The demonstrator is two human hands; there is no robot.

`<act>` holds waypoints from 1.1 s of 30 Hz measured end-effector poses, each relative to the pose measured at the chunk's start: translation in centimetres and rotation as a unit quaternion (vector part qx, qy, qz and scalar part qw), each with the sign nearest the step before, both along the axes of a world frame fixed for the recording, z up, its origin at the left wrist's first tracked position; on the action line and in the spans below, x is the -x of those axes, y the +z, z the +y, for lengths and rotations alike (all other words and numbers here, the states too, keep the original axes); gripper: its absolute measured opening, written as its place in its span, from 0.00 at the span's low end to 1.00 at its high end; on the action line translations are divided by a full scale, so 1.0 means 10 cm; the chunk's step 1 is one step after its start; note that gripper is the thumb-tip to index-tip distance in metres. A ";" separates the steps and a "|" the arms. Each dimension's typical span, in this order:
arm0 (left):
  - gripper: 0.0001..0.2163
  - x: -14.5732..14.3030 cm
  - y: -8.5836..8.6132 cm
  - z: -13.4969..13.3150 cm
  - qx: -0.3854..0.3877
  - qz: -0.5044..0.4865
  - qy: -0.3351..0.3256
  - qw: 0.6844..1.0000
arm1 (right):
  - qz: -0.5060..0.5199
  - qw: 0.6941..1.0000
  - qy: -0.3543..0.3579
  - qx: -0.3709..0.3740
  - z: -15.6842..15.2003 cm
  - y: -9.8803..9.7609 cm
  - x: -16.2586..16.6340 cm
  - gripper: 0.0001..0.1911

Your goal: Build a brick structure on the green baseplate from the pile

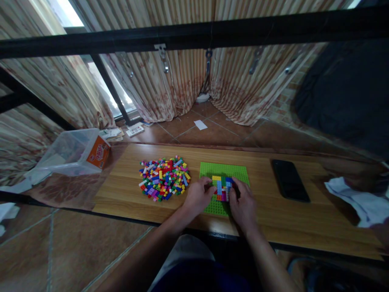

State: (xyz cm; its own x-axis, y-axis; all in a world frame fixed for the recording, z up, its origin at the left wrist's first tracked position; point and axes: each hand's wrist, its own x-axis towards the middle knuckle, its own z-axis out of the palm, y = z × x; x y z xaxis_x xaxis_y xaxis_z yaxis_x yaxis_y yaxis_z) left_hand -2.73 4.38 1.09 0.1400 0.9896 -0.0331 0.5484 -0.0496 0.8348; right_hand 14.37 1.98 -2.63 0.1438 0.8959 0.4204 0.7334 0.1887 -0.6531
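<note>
A green studded baseplate [225, 167] lies on the wooden board in front of me. Over its middle is a flat build of coloured toy bricks [223, 183], in yellow, blue, green, orange and purple. My left hand [199, 195] is at the build's left side, thumb and forefinger drawn together, with a bit of red brick showing at the tips. My right hand [244, 202] curls around the build's right edge, thumb in front and fingers behind. Whether the build is pressed onto the baseplate cannot be made out. Left of the baseplate spreads a pile of loose toy bricks [164, 178].
A black phone [290, 180] lies right of the baseplate on the wooden board [121, 194]. Farther right is a white cloth [355, 198]. A clear plastic box [73, 152] with an orange label stands at the left. A black metal bar [188, 37] crosses above, before the curtains.
</note>
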 end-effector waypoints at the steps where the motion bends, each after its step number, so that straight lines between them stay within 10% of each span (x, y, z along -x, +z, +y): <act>1: 0.09 -0.01 0.01 0.00 0.001 0.007 0.003 1.000 | 0.000 1.000 0.001 -0.001 0.00 0.00 0.00 0.21; 22: 0.12 -0.07 0.01 0.16 0.084 0.009 0.041 0.996 | -0.004 1.000 -0.001 0.001 0.01 -0.01 0.02 0.21; 33: 0.10 0.07 -0.14 -0.11 -0.013 -0.119 0.057 0.991 | 0.001 1.000 -0.003 -0.011 0.03 -0.04 0.02 0.22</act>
State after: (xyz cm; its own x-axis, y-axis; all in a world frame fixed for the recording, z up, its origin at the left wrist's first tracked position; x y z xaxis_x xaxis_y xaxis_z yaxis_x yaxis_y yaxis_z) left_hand -3.45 3.31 -0.28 0.0287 0.9995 0.0141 0.3394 -0.0230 0.9404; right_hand 14.15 2.25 -3.02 0.1489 0.8860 0.4392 0.7333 0.1990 -0.6501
